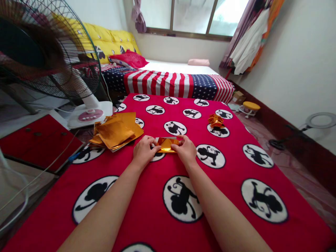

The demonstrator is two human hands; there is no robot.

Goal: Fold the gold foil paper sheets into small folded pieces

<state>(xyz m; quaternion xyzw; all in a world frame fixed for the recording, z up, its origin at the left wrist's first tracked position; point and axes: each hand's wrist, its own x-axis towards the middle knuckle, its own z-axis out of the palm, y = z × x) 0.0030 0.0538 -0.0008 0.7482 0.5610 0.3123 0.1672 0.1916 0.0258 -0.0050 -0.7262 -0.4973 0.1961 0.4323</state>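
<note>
A shiny gold foil paper [166,145], partly folded, lies between my hands on the red cloth with monkey prints [147,210]. My left hand [144,149] pinches its left end, thumb and fingers closed on the edge. On the opposite end, my right hand [186,149] grips the paper the same way. A pale strip shows along the paper's far edge. To the left rests a loose stack of gold foil sheets [117,130]. Farther off at the right sits a folded gold paper piece [216,120].
An electric fan [89,108] stands at the left, beside a red panel [39,140]. Beyond the cloth is a bed with a flag-patterned cover [162,82]. On the floor at right are a yellow-topped stool [251,106] and a ring light [321,120].
</note>
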